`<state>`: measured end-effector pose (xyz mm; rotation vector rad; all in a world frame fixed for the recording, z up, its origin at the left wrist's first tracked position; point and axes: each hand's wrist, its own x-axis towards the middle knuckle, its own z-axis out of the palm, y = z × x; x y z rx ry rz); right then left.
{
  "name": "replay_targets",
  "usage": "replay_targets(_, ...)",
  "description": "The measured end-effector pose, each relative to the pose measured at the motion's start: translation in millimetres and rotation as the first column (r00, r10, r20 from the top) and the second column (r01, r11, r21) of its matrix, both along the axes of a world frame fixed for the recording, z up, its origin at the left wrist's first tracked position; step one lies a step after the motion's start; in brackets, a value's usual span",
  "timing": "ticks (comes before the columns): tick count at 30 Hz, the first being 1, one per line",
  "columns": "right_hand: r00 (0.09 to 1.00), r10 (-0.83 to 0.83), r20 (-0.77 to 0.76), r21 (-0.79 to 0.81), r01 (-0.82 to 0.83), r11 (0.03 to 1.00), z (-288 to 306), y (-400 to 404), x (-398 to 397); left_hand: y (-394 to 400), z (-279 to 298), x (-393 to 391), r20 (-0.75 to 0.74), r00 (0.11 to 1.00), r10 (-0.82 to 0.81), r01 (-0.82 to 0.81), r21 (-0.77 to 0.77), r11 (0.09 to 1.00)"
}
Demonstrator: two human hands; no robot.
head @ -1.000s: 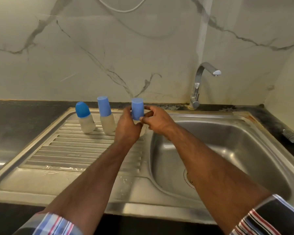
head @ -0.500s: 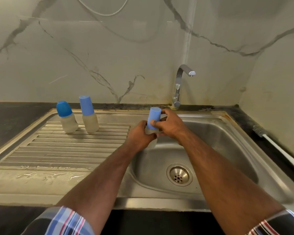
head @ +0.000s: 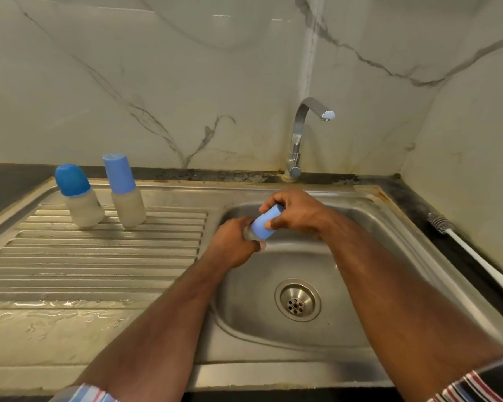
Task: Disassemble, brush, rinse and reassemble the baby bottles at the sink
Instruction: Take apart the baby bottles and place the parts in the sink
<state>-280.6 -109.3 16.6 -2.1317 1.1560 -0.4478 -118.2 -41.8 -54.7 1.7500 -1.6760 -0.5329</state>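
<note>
Your striped sleeves point(head: 476, 384) sit at the bottom corners of the frame, and both forearms reach up toward the middle. Just above center, your left hand point(head: 233, 242) has its fingers curled tight round the pale body of a baby bottle point(head: 251, 232), most of which is hidden in the grip. Your right hand point(head: 296, 213) closes over the bottle's light blue cap point(head: 264, 226), thumb on its near side and fingers wrapped over the far end. The bottle is tilted, cap pointing up and right, held above the steel sink basin point(head: 360, 323), with the drain point(head: 297, 300) below it in the lower center. Left of the basin the ribbed drainboard point(head: 99, 256) shows wet patches along its near edge. At its far end, in the left of the frame, two more bottles stand upright just beside each other: one with a rounded blue cap point(head: 71, 181), one with a taller light blue cap point(head: 119, 173). On the dark counter at the right edge lies a bottle brush point(head: 471, 250) with a white handle. Behind the basin rises the chrome tap point(head: 299, 134), against a marble-patterned wall point(head: 186, 82).
</note>
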Motion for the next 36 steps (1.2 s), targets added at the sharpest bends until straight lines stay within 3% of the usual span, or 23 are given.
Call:
replay_targets(3, 0.988, -0.085, 0.126, 0.102, 0.072, 0.992, 0, -2, 1, -3, 0, -1, -0.012, 1.0, 0.004, -0.004, -0.024, 1.0)
replay_targets(6, 0.972, -0.236, 0.006, 0.131, 0.234, 0.964, -3, -2, 1, -3, 1, -1, -0.001, 1.0, 0.008, -0.008, -0.031, 1.0)
replay_targets(11, 0.998, 0.023, -0.053, -0.056, -0.026, 0.998, 1, -3, -9, -2, 6, 2, 0.03, 1.0, -0.008, 0.008, -0.01, 1.0)
replay_targets(13, 0.999, 0.045, 0.017, -0.004, -0.045, 0.999, 6, -4, -12, -2, 9, 1, 0.025, 1.0, -0.004, 0.005, -0.022, 1.0)
replay_targets(15, 0.984, -0.084, 0.155, 0.137, 0.063, 0.989, 9, 0, -9, -1, 9, 0, 0.012, 1.0, 0.006, -0.005, -0.053, 0.999)
replay_targets(18, 0.952, -0.305, 0.037, 0.179, 0.294, 0.939, 7, 3, -3, -2, 9, -1, 0.006, 1.0, 0.015, -0.014, -0.082, 0.996)
replay_targets(20, 0.962, -0.27, 0.04, 0.139, 0.262, 0.955, 5, 4, -3, -4, 8, -1, 0.03, 0.999, 0.013, -0.011, -0.077, 0.997)
replay_targets(25, 0.997, 0.002, 0.077, -0.057, 0.002, 0.998, 9, -2, -16, -7, 5, 0, 0.033, 0.999, 0.027, -0.025, -0.056, 0.998)
replay_targets(28, 0.972, -0.086, 0.22, 0.101, 0.065, 0.993, 11, -1, -14, -8, 2, -3, 0.012, 1.0, 0.021, -0.02, -0.058, 0.998)
replay_targets(30, 0.978, -0.2, 0.052, 0.169, 0.189, 0.967, 9, 1, -9, -9, -1, -5, 0.043, 0.999, 0.016, -0.013, -0.074, 0.997)
replay_targets(32, 0.974, -0.22, -0.055, 0.126, 0.225, 0.966, 5, 1, -8, -9, -2, -6, 0.063, 0.998, 0.014, -0.009, -0.086, 0.996)
replay_targets(36, 0.998, -0.012, -0.055, -0.048, 0.009, 0.999, 6, -4, -17, -9, -2, -7, 0.082, 0.997, 0.002, 0.003, -0.069, 0.998)
